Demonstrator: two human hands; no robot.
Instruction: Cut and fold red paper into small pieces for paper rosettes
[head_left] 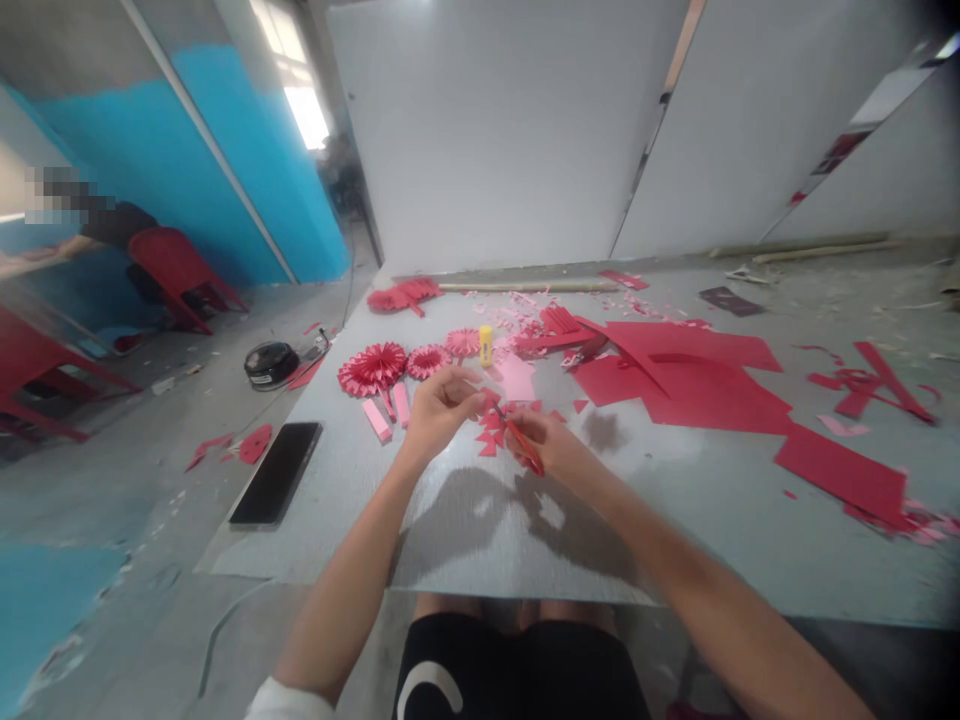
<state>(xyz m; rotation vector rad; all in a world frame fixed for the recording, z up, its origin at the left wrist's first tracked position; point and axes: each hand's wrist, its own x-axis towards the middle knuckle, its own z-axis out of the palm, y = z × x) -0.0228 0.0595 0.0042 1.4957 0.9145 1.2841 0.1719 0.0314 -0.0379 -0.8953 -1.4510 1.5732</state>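
Observation:
My right hand (546, 442) is closed around the red handles of a pair of scissors (526, 450), whose blades point toward my left hand. Thumb and fingers pinched, my left hand (445, 408) holds a small red piece of paper (489, 400) by the blade tips. Beneath and between the hands lie several small red paper scraps (489, 440). Just beyond them are a pink paper sheet (516, 378) and a yellow glue stick (486, 346) standing upright. Left of my left hand sit a red pleated paper rosette (373, 370) and smaller pink-edged rosettes (429, 361).
A black phone (276, 474) lies at the table's left edge. Large red paper sheets (712, 395) and offcuts (870, 385) cover the right side. Pink folded strips (377, 421) lie left. On the floor is a round black object (271, 364); a person sits by a red chair (176, 262).

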